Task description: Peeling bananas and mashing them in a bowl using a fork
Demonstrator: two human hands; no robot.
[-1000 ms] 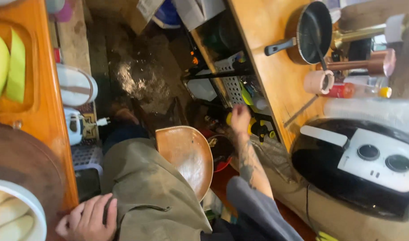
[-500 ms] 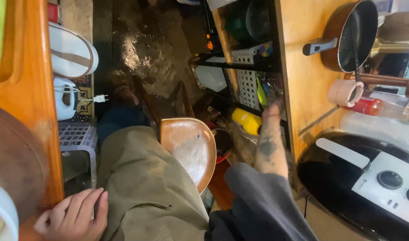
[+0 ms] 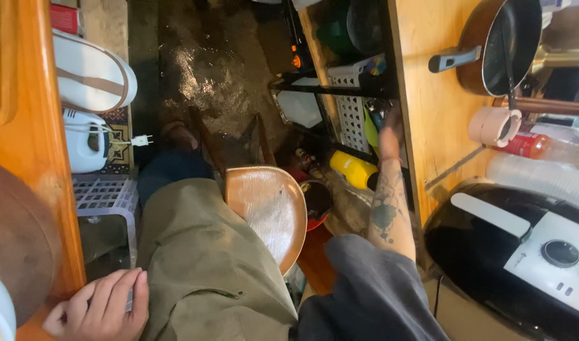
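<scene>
Right hand (image 3: 390,129) at counter edge (image 3: 408,158), above yellow bottle (image 3: 354,169)

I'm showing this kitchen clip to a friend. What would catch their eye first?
Probably the wooden stool seat at the centre, beside the olive-trousered leg. Then the tattooed right hand reaching toward the low shelf above a yellow bottle, and the black air fryer at lower right.
</scene>
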